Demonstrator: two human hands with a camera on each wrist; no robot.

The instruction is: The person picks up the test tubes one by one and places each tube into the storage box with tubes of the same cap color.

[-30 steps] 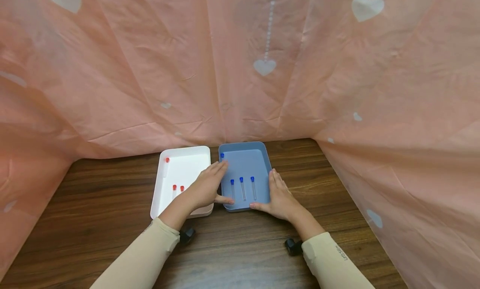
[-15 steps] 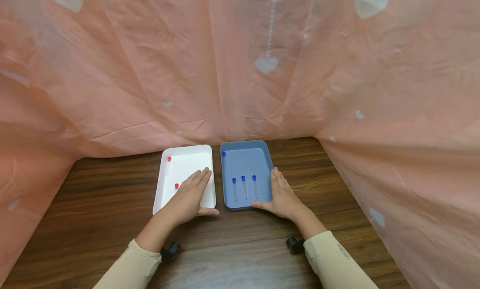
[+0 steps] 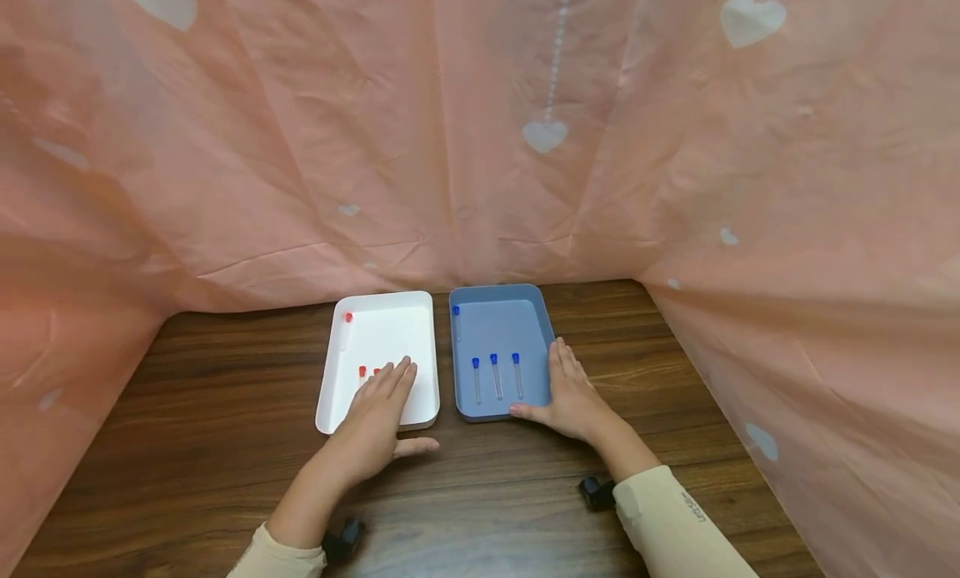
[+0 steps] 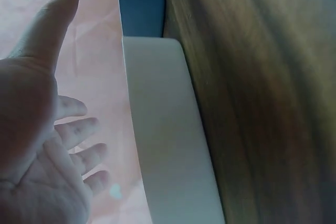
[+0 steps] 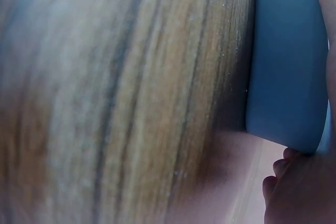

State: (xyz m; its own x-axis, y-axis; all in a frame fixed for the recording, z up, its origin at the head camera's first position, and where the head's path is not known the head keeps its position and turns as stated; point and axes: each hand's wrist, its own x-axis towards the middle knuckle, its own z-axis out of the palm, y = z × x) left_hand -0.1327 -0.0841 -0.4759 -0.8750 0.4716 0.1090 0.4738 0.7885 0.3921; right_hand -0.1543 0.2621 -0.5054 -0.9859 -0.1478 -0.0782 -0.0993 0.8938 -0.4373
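My left hand (image 3: 372,428) hovers over the near part of a white tray (image 3: 405,328), its fingers straight and thumb spread, holding nothing. In the left wrist view, the palm (image 4: 31,145) stands beside that tray's outer wall (image 4: 163,119). Against the near right corner of a blue tray (image 3: 502,316) lies my right hand (image 3: 573,401), fingers along its right side and thumb at the near rim. Several blue-capped tubes (image 3: 497,380) lie in the blue tray. Red-capped tubes (image 3: 348,317) lie in the white one, some partly hidden by my left hand.
The two trays stand side by side with a narrow gap between them, on a dark wooden table (image 3: 487,503). A pink curtain (image 3: 465,186) with pale hearts hangs behind and at both sides.
My left hand has left the blue tray's left side and moved left and back toward me, over the white tray. The right hand keeps its place at the blue tray.
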